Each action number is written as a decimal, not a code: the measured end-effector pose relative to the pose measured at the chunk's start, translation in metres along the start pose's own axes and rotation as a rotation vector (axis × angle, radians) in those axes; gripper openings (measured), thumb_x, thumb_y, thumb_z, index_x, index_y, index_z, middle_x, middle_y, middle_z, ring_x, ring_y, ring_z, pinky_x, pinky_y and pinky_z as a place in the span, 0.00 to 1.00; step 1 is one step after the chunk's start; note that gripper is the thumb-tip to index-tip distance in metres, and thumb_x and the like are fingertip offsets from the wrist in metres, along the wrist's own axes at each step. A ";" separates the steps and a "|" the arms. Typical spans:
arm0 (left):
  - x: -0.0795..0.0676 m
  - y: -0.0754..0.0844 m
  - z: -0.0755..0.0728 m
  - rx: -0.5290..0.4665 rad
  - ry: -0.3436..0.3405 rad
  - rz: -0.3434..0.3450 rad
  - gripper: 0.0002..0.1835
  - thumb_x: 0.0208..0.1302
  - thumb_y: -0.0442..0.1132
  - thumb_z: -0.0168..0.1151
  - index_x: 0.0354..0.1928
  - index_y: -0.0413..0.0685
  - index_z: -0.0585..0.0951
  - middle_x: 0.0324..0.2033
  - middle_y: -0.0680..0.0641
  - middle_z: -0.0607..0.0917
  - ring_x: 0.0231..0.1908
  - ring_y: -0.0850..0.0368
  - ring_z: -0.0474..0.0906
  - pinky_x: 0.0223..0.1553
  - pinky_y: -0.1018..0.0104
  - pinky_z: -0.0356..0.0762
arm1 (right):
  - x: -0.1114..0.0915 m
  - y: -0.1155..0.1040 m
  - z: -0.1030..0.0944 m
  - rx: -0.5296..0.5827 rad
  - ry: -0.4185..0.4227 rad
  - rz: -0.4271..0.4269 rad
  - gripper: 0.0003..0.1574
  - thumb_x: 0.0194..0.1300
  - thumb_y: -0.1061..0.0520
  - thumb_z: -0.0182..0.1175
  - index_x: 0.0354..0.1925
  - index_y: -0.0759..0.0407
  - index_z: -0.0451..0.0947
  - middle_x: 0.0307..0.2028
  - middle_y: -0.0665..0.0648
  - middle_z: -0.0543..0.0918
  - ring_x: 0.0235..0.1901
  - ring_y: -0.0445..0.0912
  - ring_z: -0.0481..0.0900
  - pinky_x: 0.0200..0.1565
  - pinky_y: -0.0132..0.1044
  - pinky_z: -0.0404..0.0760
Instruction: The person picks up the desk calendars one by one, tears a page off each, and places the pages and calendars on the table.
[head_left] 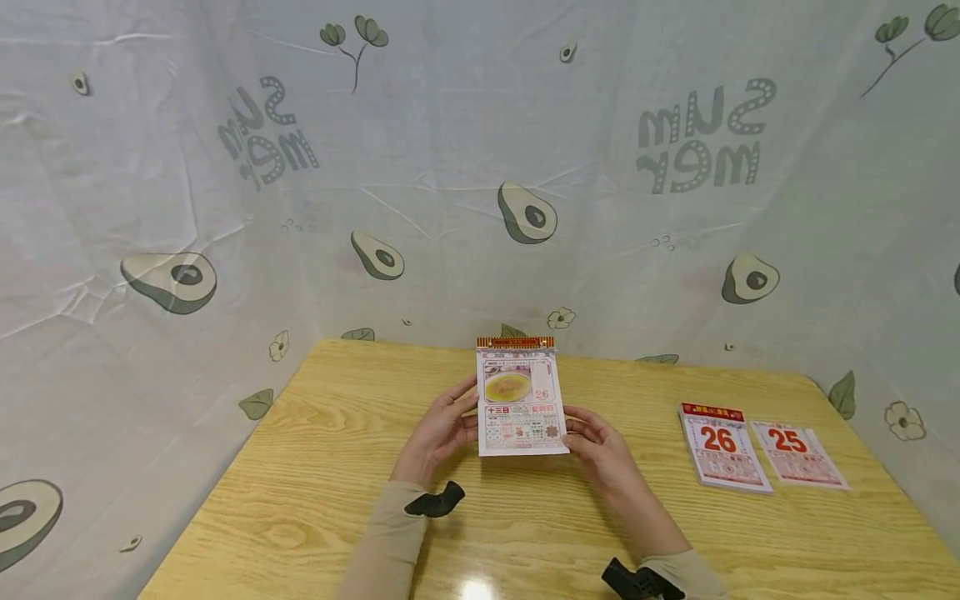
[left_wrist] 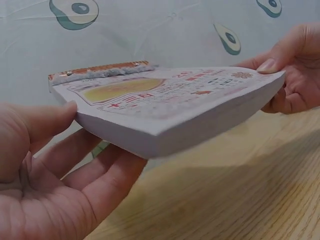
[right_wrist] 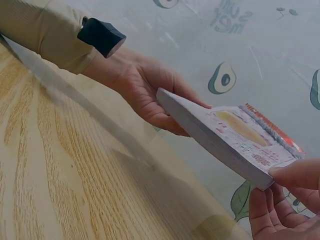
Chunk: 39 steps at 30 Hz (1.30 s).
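Observation:
A thick tear-off calendar [head_left: 522,408] with a yellow food picture and a red-and-gold binding strip at its top is held up over the table, its top edge away from the person. My left hand [head_left: 441,429] grips its left side, the thumb [left_wrist: 62,112] at the upper edge and the fingers underneath. At the near right corner my right hand [head_left: 603,450] pinches the pad, thumb [right_wrist: 295,175] on the page and fingers below. In the left wrist view the calendar's thick page block shows along the near edge, clear of the wood.
On the right of the wooden table [head_left: 315,500] lies a second calendar pad [head_left: 723,448] with a red 26. Beside it is a loose sheet [head_left: 798,454] showing 25. A pale curtain [head_left: 450,125] printed with avocados hangs behind the table and along its sides.

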<state>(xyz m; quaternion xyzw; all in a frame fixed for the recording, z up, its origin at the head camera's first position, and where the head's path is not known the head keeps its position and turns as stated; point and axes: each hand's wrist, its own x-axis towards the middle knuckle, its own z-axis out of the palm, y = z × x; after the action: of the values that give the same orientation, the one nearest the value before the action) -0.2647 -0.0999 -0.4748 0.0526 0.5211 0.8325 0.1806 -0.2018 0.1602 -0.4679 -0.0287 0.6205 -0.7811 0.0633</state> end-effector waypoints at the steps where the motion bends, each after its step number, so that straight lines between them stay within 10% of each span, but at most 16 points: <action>1: 0.000 0.000 0.000 0.002 0.003 0.004 0.26 0.76 0.37 0.46 0.74 0.54 0.61 0.45 0.48 0.85 0.41 0.53 0.86 0.41 0.58 0.83 | 0.000 0.000 0.000 -0.003 -0.005 0.001 0.36 0.65 0.70 0.55 0.69 0.74 0.56 0.43 0.48 0.78 0.44 0.36 0.77 0.45 0.27 0.78; 12: 0.001 0.000 0.001 0.038 0.008 0.055 0.26 0.76 0.37 0.46 0.74 0.50 0.60 0.42 0.50 0.87 0.39 0.57 0.86 0.39 0.62 0.83 | -0.001 -0.006 -0.004 -0.115 -0.004 0.005 0.35 0.66 0.66 0.58 0.68 0.71 0.60 0.44 0.49 0.74 0.43 0.37 0.75 0.45 0.29 0.78; 20: 0.001 0.001 0.004 0.021 0.011 0.061 0.26 0.76 0.36 0.45 0.73 0.47 0.60 0.38 0.51 0.87 0.37 0.57 0.86 0.38 0.63 0.83 | -0.003 -0.016 -0.008 -0.434 0.073 -0.072 0.29 0.68 0.57 0.60 0.65 0.63 0.69 0.54 0.62 0.76 0.44 0.35 0.74 0.47 0.28 0.76; 39: 0.004 -0.008 0.024 0.004 -0.010 0.092 0.25 0.76 0.36 0.46 0.72 0.48 0.62 0.40 0.52 0.87 0.38 0.57 0.85 0.36 0.62 0.83 | -0.015 -0.024 0.015 -0.870 0.118 -0.875 0.24 0.51 0.70 0.70 0.48 0.64 0.80 0.46 0.59 0.79 0.43 0.50 0.77 0.45 0.22 0.75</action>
<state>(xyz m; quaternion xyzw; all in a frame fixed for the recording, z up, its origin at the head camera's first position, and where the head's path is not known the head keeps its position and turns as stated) -0.2595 -0.0750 -0.4718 0.0810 0.5190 0.8385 0.1448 -0.1868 0.1532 -0.4408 -0.2605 0.8154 -0.4103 -0.3146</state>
